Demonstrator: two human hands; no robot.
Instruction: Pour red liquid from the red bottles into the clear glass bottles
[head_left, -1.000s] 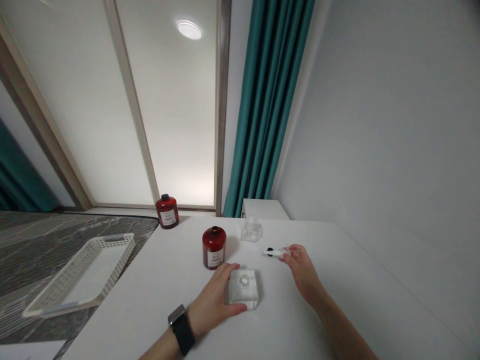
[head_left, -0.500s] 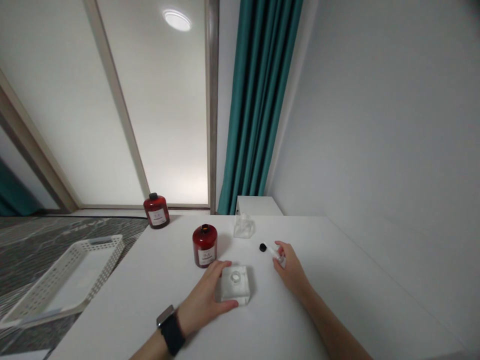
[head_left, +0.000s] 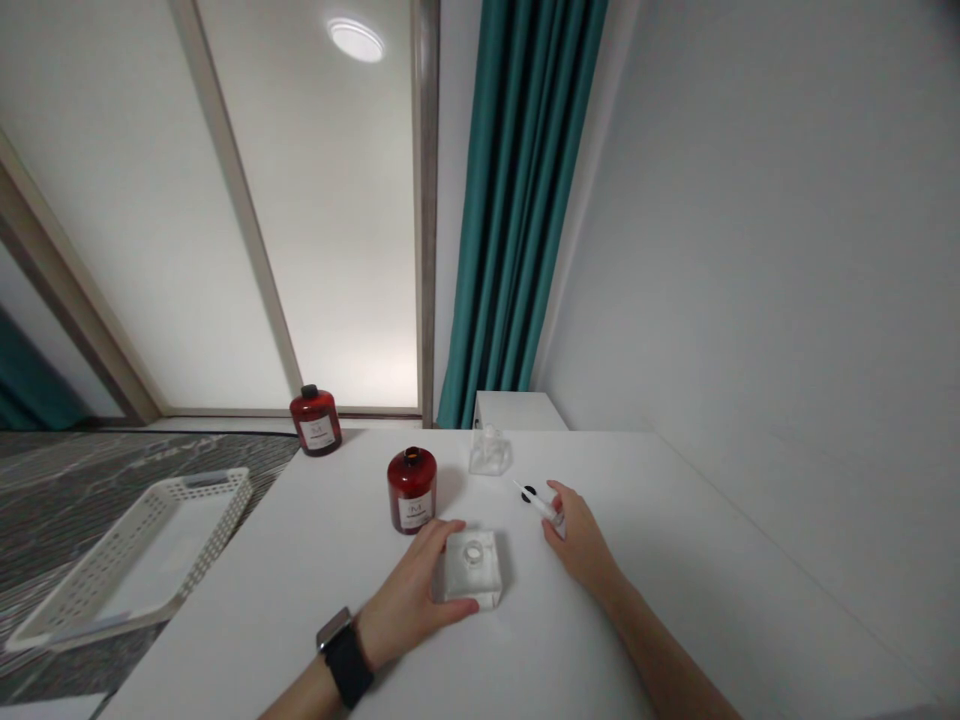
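Observation:
My left hand (head_left: 416,592) has its thumb and fingers around a clear, square glass bottle (head_left: 471,578), which stands on the white table with its round neck uncapped. Between the fingertips of my right hand (head_left: 581,535) is a slim white tube with a thin tip (head_left: 541,505); its rear end is partly hidden by the fingers. The tip points left and away from me, over a small black cap (head_left: 528,493) on the table. Just beyond my left fingertips stands a dark red bottle (head_left: 412,492) with a white label and an open neck.
A second red bottle (head_left: 316,424), with a black cap, stands at the table's far left corner. Another clear glass bottle (head_left: 490,455) is near the far edge. On the floor to the left lies a white perforated basket (head_left: 82,560). A wall (head_left: 787,350) borders the right side.
My right hand has shifted slightly left, and the tube has turned so its thin tip now passes over the black cap. My left hand keeps its hold on the glass bottle.

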